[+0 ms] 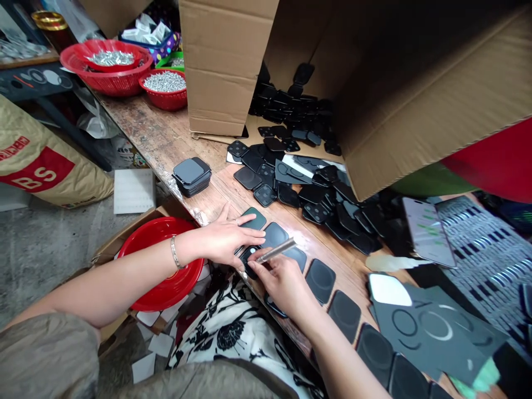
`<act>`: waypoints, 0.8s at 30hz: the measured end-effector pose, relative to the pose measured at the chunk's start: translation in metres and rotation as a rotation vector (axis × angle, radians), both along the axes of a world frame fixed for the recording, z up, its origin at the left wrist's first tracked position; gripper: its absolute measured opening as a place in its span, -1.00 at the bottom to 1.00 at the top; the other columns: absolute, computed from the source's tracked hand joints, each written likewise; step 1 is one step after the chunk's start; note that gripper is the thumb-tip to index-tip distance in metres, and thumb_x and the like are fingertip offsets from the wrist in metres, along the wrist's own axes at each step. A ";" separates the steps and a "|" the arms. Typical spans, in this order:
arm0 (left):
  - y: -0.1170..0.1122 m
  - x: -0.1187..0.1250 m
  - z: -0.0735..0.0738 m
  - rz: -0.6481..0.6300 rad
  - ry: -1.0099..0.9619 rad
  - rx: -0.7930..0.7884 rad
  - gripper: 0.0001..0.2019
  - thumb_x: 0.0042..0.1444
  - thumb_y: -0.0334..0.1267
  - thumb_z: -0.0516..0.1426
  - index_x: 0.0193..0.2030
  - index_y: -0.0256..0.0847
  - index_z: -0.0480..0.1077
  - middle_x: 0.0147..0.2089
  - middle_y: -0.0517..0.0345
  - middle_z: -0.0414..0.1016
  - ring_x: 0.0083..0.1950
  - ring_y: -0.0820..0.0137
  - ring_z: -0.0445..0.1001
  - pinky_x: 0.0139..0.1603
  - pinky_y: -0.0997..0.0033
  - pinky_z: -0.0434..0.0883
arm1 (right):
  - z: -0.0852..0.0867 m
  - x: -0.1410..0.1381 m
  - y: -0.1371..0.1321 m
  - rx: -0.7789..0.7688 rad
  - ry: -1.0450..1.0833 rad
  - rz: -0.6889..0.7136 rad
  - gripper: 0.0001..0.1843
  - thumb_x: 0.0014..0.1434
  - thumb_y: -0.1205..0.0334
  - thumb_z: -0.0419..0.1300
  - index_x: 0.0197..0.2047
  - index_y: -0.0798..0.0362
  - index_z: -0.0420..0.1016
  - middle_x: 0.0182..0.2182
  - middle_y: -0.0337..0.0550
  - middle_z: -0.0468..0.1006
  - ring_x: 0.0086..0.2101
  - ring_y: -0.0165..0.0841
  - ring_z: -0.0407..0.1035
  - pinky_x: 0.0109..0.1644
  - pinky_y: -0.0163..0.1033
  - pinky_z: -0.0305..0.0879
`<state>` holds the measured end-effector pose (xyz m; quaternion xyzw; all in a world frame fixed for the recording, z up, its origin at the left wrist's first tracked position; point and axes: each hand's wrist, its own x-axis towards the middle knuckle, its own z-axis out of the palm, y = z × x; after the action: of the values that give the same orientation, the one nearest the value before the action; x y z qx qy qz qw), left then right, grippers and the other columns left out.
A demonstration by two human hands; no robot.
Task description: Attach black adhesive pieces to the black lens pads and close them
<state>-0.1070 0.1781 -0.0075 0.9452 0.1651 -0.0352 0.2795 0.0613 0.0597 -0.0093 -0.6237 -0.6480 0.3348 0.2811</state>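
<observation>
My left hand (226, 238) lies flat with fingers stretched over a small black square plate (249, 257) at the near edge of the wooden table (166, 138), pressing it down. My right hand (282, 280) is closed in a pinch on thin metal tweezers (276, 250), whose tip touches that plate. A row of black square plates (320, 280) runs along the table edge to the right. A dark green plate (254, 219) sits just beyond my left fingers.
A tipped cardboard box (374, 83) spills several black plates (316, 188) onto the table. A small stack of plates (192, 175) sits at the left. Red baskets of metal parts (108, 64) stand at the far end. A red bowl (166, 260) sits below. Sticker sheets (432, 327) lie right.
</observation>
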 end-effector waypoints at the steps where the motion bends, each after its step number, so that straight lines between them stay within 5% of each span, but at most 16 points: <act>1: 0.000 0.000 0.000 -0.001 -0.001 0.003 -0.30 0.05 -0.07 0.29 0.34 0.13 0.20 0.43 0.22 0.20 0.53 0.06 -0.22 0.35 -0.33 -0.51 | 0.000 0.001 0.000 -0.010 0.001 0.006 -0.85 0.24 0.25 0.15 -0.32 0.04 0.54 -0.30 -0.10 0.65 -0.27 -0.23 0.53 -0.13 -0.17 0.42; 9: 0.002 -0.001 -0.009 0.001 -0.030 -0.007 -0.31 0.08 -0.08 0.26 0.36 0.13 0.18 0.44 0.23 0.16 0.54 0.09 -0.26 0.35 -0.32 -0.55 | -0.007 -0.002 0.000 0.093 0.006 -0.001 -0.80 0.27 0.26 0.10 -0.34 0.04 0.50 -0.31 -0.07 0.59 -0.28 -0.26 0.50 -0.13 -0.19 0.40; 15: 0.000 0.002 0.003 -0.003 0.046 -0.024 -0.29 0.05 -0.17 0.26 0.36 0.18 0.18 0.45 0.29 0.14 0.54 0.00 -0.30 0.33 -0.42 -0.49 | 0.010 -0.002 -0.008 -0.079 0.091 0.142 -0.83 0.28 0.23 0.13 -0.35 0.03 0.47 -0.42 -0.19 0.59 -0.37 -0.31 0.47 -0.27 -0.26 0.37; 20: 0.000 0.002 0.003 0.002 0.029 -0.010 -0.28 0.06 -0.13 0.28 0.37 0.10 0.18 0.45 0.20 0.15 0.53 -0.02 -0.28 0.32 -0.45 -0.50 | 0.021 0.004 -0.014 0.067 0.102 -0.006 -0.86 0.29 0.21 0.13 -0.21 0.04 0.50 -0.28 -0.11 0.61 -0.31 -0.30 0.50 -0.21 -0.24 0.39; 24: 0.002 0.001 -0.003 -0.011 0.000 -0.007 -0.24 0.04 0.01 0.29 0.38 0.07 0.15 0.44 0.13 0.17 0.53 -0.02 -0.27 0.32 -0.44 -0.50 | 0.012 -0.001 -0.007 0.093 0.122 -0.025 -0.85 0.28 0.24 0.12 -0.27 0.04 0.50 -0.28 -0.08 0.62 -0.27 -0.26 0.52 -0.15 -0.19 0.42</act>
<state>-0.1061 0.1797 -0.0106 0.9451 0.1596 -0.0372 0.2827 0.0605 0.0530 0.0028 -0.5965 -0.6367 0.3380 0.3530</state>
